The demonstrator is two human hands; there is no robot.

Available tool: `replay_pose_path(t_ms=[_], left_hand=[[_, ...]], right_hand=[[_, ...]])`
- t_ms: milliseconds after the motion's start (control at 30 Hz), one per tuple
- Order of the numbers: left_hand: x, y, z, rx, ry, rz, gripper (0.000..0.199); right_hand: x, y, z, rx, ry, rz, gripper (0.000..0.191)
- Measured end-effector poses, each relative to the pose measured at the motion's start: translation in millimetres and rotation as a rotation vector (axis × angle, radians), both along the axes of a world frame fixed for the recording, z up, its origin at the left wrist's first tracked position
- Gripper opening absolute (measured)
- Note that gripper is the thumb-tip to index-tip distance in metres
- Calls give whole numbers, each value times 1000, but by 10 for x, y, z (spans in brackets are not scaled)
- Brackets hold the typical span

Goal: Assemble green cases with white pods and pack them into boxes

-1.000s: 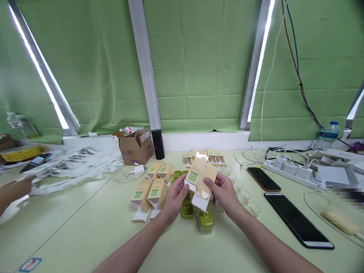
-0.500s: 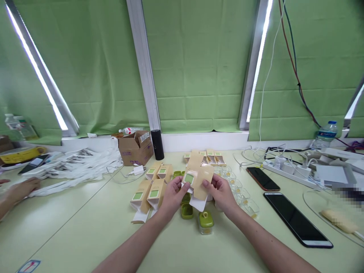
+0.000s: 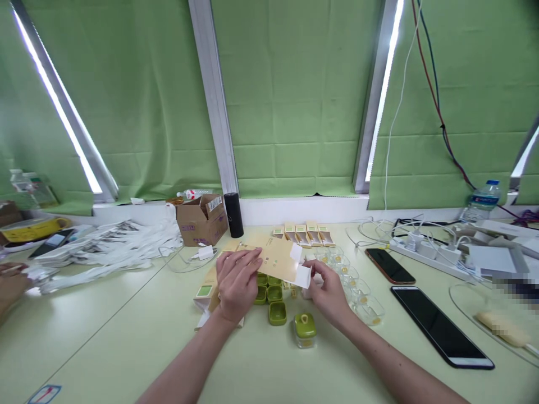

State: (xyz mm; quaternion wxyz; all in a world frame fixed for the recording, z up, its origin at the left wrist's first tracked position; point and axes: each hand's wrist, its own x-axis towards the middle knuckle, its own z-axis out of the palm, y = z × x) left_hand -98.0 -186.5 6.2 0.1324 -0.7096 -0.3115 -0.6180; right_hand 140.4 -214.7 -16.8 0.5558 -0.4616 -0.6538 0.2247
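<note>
A tan cardboard box blank with white flaps is held level above the table. My left hand is closed on its left part, fingers over the top. My right hand pinches a white flap at its right end. Below lie open green containers in rows. A small clear jar with a green lid stands nearer to me. Clear containers lie right of my right hand. Tan boxes with green labels stand at the left, partly hidden by my left hand.
More small tan boxes stand in a row behind. Two phones and a power strip lie right. At the left are a brown carton, white strips and another person's hand.
The cardboard blank has turned from upright to lengthwise, its printed side up. My left hand has moved left over the tan boxes. The other person's hand has shifted left.
</note>
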Motion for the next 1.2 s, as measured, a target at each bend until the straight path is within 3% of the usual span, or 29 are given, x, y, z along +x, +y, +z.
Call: replay_pose_path(t_ms=[133,333,500,600,700,800,967,1200], left_hand=[[-105,-22,11,54,123,59,13],[-122,-69,13,33,138,136,8],[-33,-2,260,82,15,152,8],[-37,215,505,-166,-135,195,13],[-62,602,718,-644,-167,299,18],[-66,1052,814,-795,-165,344,18],[-8,1601,721,-1006,-154,465,26],[162,1978,423,-1236,-90,504,43]], right_hand=[[-4,2,-59,47,-163,-83,18],[-16,-13,-85,95,-295,-118,17],[-42,-51,-39,146,-338,-109,15],[-53,-72,-15,146,-343,-79,14],[-61,-82,-10,140,-352,-67,13],[-69,-89,-8,132,-355,-53,14],[-77,-96,-15,144,-375,-47,15],[-65,-79,-26,164,-372,-49,13]])
